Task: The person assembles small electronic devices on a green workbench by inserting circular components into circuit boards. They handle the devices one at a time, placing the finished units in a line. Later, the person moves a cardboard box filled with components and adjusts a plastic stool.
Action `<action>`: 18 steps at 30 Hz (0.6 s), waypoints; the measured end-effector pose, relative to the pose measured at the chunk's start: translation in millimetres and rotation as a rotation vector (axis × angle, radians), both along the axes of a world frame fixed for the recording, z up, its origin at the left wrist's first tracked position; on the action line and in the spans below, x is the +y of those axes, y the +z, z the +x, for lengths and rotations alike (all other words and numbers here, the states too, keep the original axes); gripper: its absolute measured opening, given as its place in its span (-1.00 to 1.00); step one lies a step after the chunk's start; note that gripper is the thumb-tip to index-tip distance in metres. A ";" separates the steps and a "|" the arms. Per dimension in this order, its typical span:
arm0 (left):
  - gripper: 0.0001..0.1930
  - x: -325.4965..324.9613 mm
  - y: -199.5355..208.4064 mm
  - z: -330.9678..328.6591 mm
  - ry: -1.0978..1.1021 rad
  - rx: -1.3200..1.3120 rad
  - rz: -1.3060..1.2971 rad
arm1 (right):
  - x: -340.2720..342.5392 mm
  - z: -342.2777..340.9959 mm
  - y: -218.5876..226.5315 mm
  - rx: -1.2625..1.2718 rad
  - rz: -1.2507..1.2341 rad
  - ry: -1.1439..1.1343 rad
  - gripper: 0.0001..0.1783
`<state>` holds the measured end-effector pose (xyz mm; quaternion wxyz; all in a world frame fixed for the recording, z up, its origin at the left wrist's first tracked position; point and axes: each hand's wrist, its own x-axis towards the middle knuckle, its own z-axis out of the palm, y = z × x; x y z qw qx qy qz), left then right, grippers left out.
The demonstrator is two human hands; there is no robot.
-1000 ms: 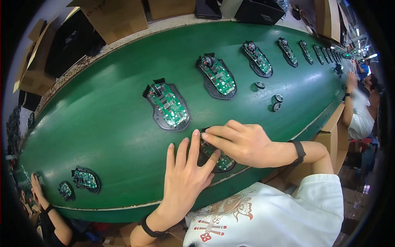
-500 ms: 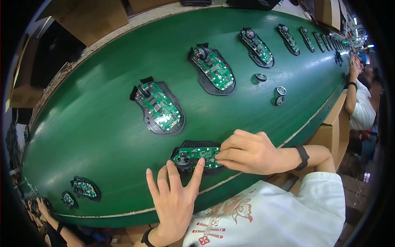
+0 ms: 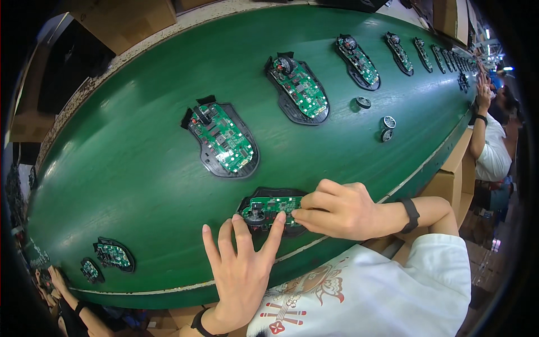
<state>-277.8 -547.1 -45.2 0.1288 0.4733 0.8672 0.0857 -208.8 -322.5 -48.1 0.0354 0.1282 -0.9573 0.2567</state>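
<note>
Beneath my hands, near the front edge of the green surface, lies a computer mouse base [image 3: 275, 202] in black plastic with a green circuit board and a scroll wheel at its left end. My left hand [image 3: 241, 267] has its fingers spread; the index fingertip rests on the board's near side and the middle fingertip touches beside the wheel. At the base's right end, my right hand [image 3: 339, 210] is closed in a pinch over the board. Whatever sits between those fingertips is hidden.
More mouse bases [image 3: 224, 140] lie in a row along the green belt [image 3: 140, 168], with two at the left [image 3: 114, 255]. Loose small wheels [image 3: 364, 102] lie right of centre. Cardboard boxes [image 3: 457, 163] stand beside the belt. Other people's arms [image 3: 482, 121] reach in at both ends.
The mouse base under my hands and those beyond it appear slightly farther right and up in view. My left hand has shifted slightly right; my right hand keeps its pinch.
</note>
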 end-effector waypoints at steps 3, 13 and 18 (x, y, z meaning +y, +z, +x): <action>-0.35 1.8 -0.4 0.0 0.007 0.003 0.013 | -0.9 4.0 1.5 -0.025 0.017 -0.010 -0.76; -0.31 1.3 -2.9 -1.5 -0.018 0.064 0.003 | 13.5 -2.1 4.6 -0.147 -0.230 -0.146 -0.80; -0.32 0.2 -4.9 2.5 0.003 0.123 0.034 | -0.2 -1.5 4.1 -0.113 -0.155 -0.120 -0.85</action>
